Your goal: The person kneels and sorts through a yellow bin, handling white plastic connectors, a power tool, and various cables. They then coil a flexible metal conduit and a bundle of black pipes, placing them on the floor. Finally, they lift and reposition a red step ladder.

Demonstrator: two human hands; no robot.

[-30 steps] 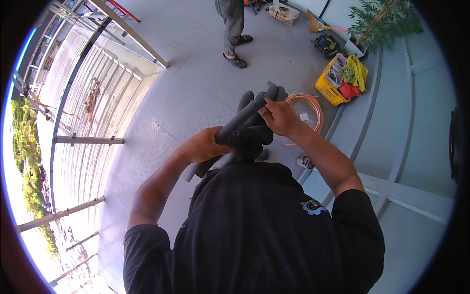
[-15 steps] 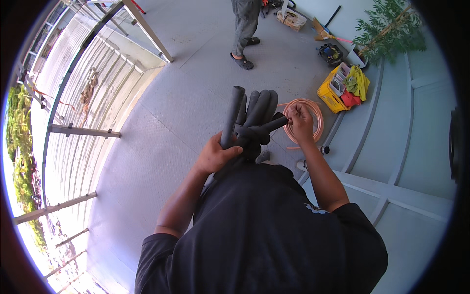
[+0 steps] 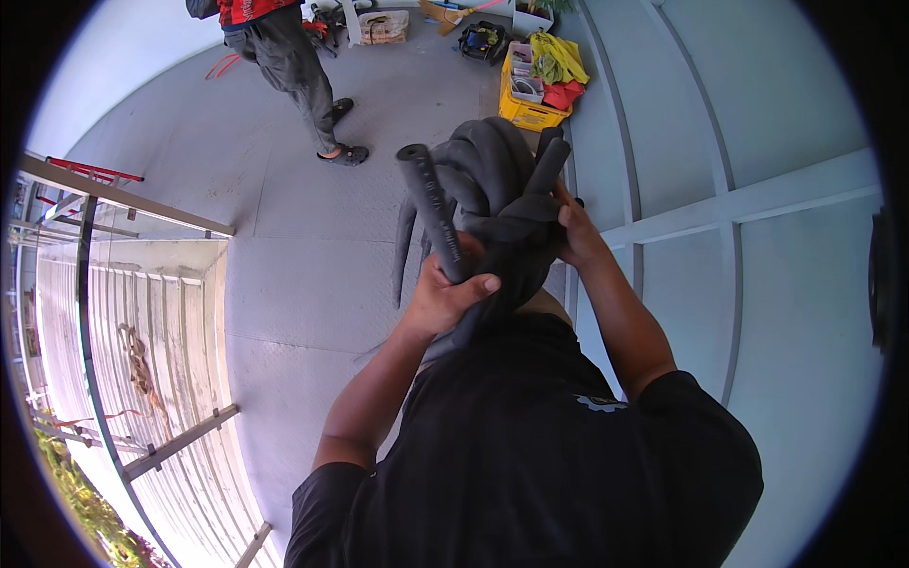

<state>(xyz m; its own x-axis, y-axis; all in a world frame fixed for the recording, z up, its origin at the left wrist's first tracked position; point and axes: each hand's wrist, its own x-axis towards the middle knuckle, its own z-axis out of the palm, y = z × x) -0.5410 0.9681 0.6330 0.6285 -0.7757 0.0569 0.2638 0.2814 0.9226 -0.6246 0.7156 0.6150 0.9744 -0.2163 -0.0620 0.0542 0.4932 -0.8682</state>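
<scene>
A bulky bundle of black foam pipe insulation [image 3: 488,161], looped and twisted together, is held in front of my chest. My left hand [image 3: 443,301] is closed round its left side, thumb across the front, beside a tube end [image 3: 426,194] that sticks up with its hollow mouth showing. On the right side of the bundle, my right hand [image 3: 581,235] grips the twisted tubes, its fingers partly hidden behind them. Two more tube ends [image 3: 549,166] jut upward near that hand. A thinner length of tube [image 3: 403,251] hangs down at the left.
Ahead to the left stands a person [image 3: 298,76] in grey trousers and dark clogs. A yellow crate [image 3: 530,115] with cloths, a black tool bag [image 3: 483,43] and a broom [image 3: 440,13] are near the pale wall panels [image 3: 663,303]. Metal railing [image 3: 87,312] borders the floor's left side.
My view has turned rightward, and the crate and person appear farther left. My right hand has moved from a tube end onto the bundle's side. The copper coil is no longer visible.
</scene>
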